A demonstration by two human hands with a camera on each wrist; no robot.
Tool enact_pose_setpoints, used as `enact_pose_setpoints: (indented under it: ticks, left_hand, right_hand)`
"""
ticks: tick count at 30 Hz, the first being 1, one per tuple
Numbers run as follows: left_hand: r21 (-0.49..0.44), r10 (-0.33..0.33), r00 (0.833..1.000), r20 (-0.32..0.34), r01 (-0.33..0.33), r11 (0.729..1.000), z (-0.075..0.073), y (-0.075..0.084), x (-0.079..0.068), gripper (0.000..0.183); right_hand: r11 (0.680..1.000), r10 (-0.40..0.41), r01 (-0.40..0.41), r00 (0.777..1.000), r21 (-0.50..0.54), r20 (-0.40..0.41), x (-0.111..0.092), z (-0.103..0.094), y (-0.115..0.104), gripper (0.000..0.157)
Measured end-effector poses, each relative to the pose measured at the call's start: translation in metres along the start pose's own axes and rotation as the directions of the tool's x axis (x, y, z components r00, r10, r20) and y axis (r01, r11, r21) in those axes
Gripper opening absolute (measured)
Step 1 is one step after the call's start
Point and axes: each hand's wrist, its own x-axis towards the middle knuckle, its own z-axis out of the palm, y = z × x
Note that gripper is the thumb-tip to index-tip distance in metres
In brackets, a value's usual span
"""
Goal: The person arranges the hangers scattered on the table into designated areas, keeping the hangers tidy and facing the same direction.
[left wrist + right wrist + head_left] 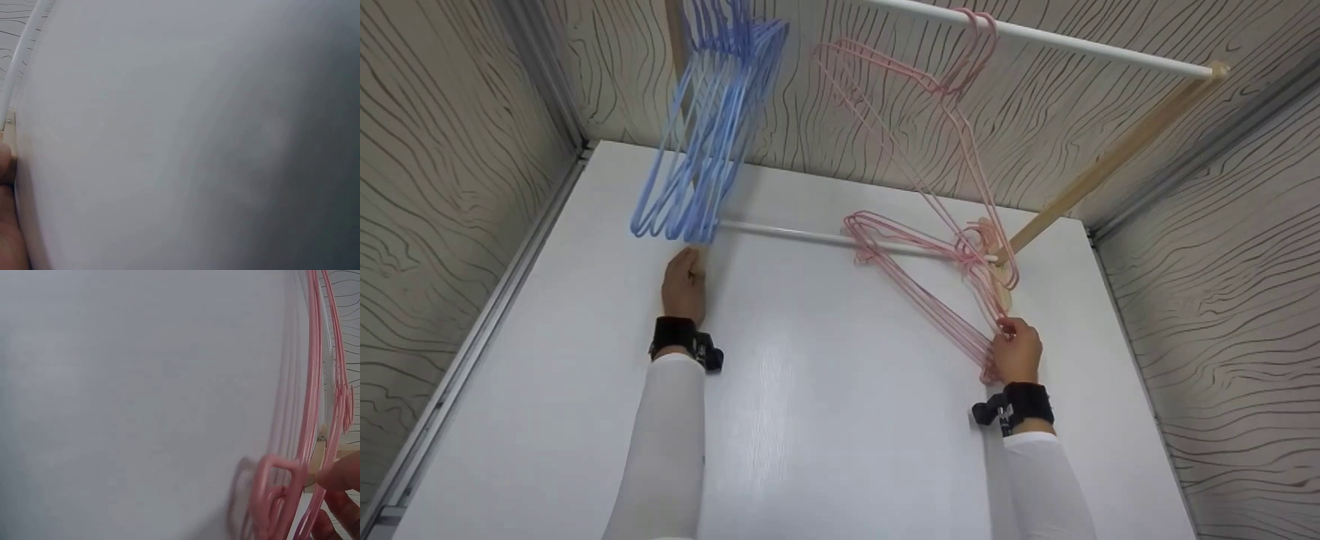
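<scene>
Near the white table's (840, 420) far right corner, the right hand (1018, 351) is pinching the lower pink hangers (313, 371) beside the lower rod (787, 234). Toward the far left corner, the left hand's (684, 289) fingers are curling by a wooden foot (11, 140); whether they are gripping it, I cannot tell. Blue hangers (735, 97) are hanging above, and upper pink hangers (949, 90) are hanging from the upper rod (1080, 44).
</scene>
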Motion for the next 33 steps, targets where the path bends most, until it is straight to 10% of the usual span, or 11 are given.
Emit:
enact_pose_setpoints:
  ticks: [33]
  left_hand:
    - [-0.020,0.039,0.999,-0.024,-0.040,0.999,-0.001,0.005,-0.002,0.045]
  right_hand:
    - [1.000,0.012,-0.010,0.997,0.025,-0.075,-0.004,0.002,0.003,0.026]
